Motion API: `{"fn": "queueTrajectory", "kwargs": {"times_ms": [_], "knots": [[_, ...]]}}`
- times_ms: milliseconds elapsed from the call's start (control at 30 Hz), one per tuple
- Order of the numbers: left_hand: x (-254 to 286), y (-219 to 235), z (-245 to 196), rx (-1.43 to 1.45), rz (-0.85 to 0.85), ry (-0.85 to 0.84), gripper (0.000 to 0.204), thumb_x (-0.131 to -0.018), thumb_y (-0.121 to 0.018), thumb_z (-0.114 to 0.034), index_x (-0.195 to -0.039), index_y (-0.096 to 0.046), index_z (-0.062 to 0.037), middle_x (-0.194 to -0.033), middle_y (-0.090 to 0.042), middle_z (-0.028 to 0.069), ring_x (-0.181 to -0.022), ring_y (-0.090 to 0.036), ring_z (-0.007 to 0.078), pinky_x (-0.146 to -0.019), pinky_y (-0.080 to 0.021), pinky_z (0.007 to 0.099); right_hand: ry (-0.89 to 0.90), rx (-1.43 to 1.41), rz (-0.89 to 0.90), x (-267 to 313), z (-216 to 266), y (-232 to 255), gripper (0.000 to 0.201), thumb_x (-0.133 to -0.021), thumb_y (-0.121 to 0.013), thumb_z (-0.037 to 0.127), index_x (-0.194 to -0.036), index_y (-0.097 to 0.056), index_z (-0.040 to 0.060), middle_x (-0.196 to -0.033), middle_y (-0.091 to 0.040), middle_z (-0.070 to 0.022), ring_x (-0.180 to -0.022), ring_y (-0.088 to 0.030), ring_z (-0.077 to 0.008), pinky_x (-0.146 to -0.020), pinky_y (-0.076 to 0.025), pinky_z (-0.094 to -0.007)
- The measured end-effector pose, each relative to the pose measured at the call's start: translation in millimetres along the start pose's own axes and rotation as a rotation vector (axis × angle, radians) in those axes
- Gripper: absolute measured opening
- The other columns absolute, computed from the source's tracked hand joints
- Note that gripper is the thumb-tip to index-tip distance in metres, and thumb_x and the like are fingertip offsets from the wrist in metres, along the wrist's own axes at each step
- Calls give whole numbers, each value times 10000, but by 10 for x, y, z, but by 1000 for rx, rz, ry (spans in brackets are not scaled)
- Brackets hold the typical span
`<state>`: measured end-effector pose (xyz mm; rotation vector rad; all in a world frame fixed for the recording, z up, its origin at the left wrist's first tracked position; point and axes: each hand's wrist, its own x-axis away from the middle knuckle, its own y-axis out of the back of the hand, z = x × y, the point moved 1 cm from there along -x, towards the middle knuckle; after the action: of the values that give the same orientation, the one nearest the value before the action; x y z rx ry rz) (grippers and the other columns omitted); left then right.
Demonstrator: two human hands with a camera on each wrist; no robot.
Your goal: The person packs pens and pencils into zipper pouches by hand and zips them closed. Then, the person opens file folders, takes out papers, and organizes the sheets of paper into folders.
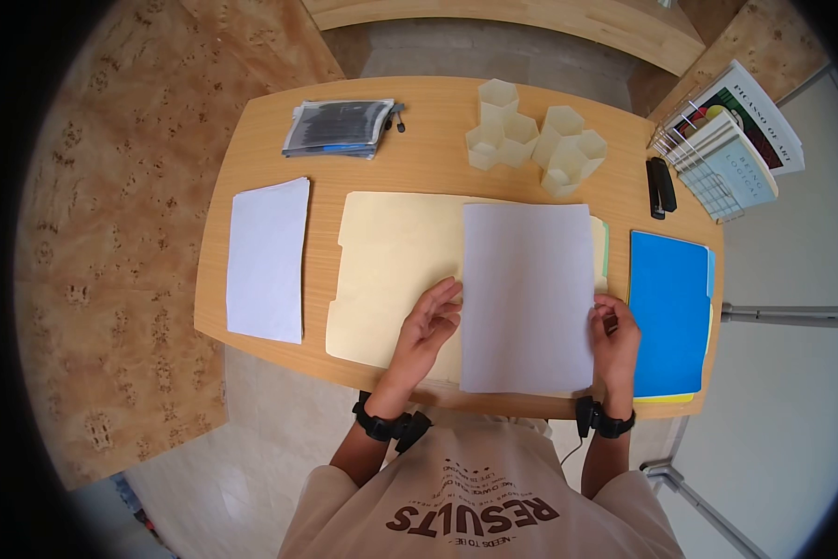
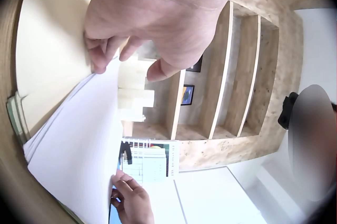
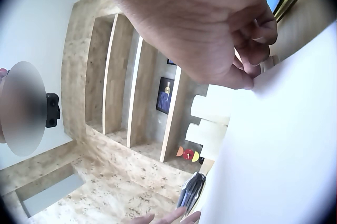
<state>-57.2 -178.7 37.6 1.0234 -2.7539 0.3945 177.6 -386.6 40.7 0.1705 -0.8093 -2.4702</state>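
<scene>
A stack of white sheets (image 1: 527,298) lies over the right part of open cream folders (image 1: 395,270); its layered edges show in the left wrist view (image 2: 79,145). My left hand (image 1: 426,328) is at the stack's left edge, fingertips touching it and thumb apart from the sheets (image 2: 152,19). At the right edge, my right hand (image 1: 616,337) pinches the paper between thumb and bent fingers, seen closely in the right wrist view (image 3: 210,29). The undersides of the fingertips are partly hidden.
Another paper stack (image 1: 268,261) lies left, below a zip pouch (image 1: 340,128). Hexagonal holders (image 1: 503,135) stand at the back. Blue folders (image 1: 668,312), a black stapler (image 1: 661,187) and a wire rack (image 1: 708,177) with books are on the right.
</scene>
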Motion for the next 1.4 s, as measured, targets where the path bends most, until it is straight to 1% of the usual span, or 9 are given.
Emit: {"fn": "queueTrajectory", "kwargs": {"times_ms": [200, 267, 867, 933, 967, 1033, 1067, 1200, 1400], "knots": [[-23, 5, 3, 3, 4, 0, 512, -1044, -516, -12, -1547, -428, -55, -1507, -534, 130, -1253, -538, 196, -1133, -404, 349, -25, -2, -46, 37, 18, -3, 230, -920, -670, -11, -1147, -703, -15, -822, -650, -52, -656, -583, -118, -628, -489, -269], [-48, 18, 33, 34, 6, -4, 554, -1013, -589, -21, -1545, -446, -82, -1506, -538, 111, -1202, -546, 149, -992, -461, 281, -7, 44, -76, 68, -24, 6, 230, -916, -666, 14, -1139, -706, -21, -786, -644, -56, -643, -578, -117, -624, -489, -273], [-208, 133, -111, 54, -9, -3, 531, -1009, -567, -9, -1528, -475, -72, -1459, -565, 104, -1174, -558, 142, -1063, -443, 300, -37, -4, -82, 235, -138, -94, 208, -933, -626, 19, -1122, -700, -25, -751, -618, -47, -659, -551, -100, -622, -469, -274], [-217, 531, -23, -73, -82, -168, 507, -986, -577, -55, -1490, -519, -49, -1423, -601, 97, -1191, -564, 171, -1079, -450, 350, -52, -65, -105, 226, -116, -99, 201, -935, -617, 8, -1118, -697, -21, -753, -606, -32, -656, -534, -92, -612, -454, -265], [-187, 753, -95, -161, -231, -130, 490, -963, -599, -58, -1450, -557, -38, -1393, -615, 97, -1203, -567, 178, -1063, -464, 362, -74, -108, -144, 222, -90, -80, 196, -937, -607, -4, -1113, -694, -16, -754, -594, -18, -653, -517, -83, -603, -439, -256], [-127, 1135, -353, -951, -580, -416, 519, -952, -647, -127, -1443, -530, -6, -1419, -589, 190, -1289, -554, 327, -1103, -433, 428, -79, -101, -135, 217, -13, -41, 191, -939, -599, -12, -1105, -693, -12, -755, -579, -5, -650, -500, -75, -596, -424, -248], [-78, 1378, -371, -1327, -713, -419, 576, -944, -685, -190, -1461, -509, -6, -1455, -547, 229, -1335, -508, 407, -1130, -408, 477, -84, -88, -131, 214, 8, -27, 187, -940, -591, -20, -1098, -692, -8, -756, -563, 7, -648, -484, -66, -588, -409, -240], [103, 2017, -200, -1436, -828, -72, 633, -932, -710, -242, -1470, -492, 10, -1507, -494, 275, -1411, -441, 455, -1176, -385, 493, -72, -103, -122, 184, 43, -64, 187, -939, -588, -25, -1091, -696, -7, -758, -557, 14, -649, -476, -55, -584, -396, -230], [247, 2180, -280, -1300, -750, -71, 450, -972, -668, -229, -1344, -621, 20, -1430, -577, 264, -1305, -566, 424, -1083, -483, 456, -43, -142, -96, 187, 138, -73, 187, -931, -589, -36, -1075, -704, -5, -768, -558, 20, -646, -461, -48, -578, -380, -223]]}}
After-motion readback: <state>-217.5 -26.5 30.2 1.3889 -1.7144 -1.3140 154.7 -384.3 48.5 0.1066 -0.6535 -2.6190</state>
